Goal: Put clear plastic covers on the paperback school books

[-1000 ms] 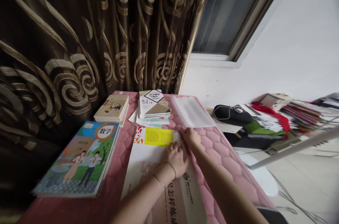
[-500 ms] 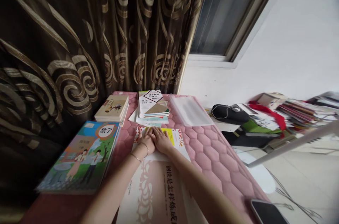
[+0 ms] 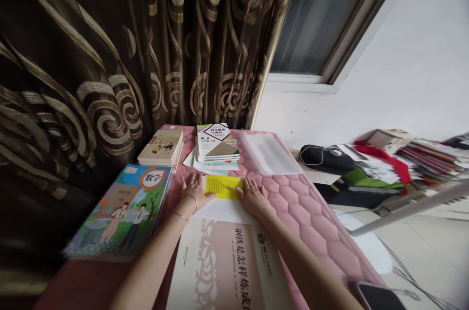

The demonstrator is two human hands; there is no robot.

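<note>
A pale pink and white book cover with dark printed characters lies flat in front of me, its near part running out of view. At its far end is a white section with a yellow printed panel. My left hand rests flat on the left edge of that section, fingers spread, the thumb by the yellow panel. On the opposite edge, my right hand lies palm down with its fingers stretched out. Each hand covers a far corner, and neither grips anything.
A blue-green textbook stack and a beige book stack stand left. Beyond my hands are white workbooks and clear plastic sheets. A phone sits at the pink quilted table's near right edge.
My hands were together at the middle of the yellow panel. They have slid apart to the left and right edges, uncovering the panel. The view has shifted slightly.
</note>
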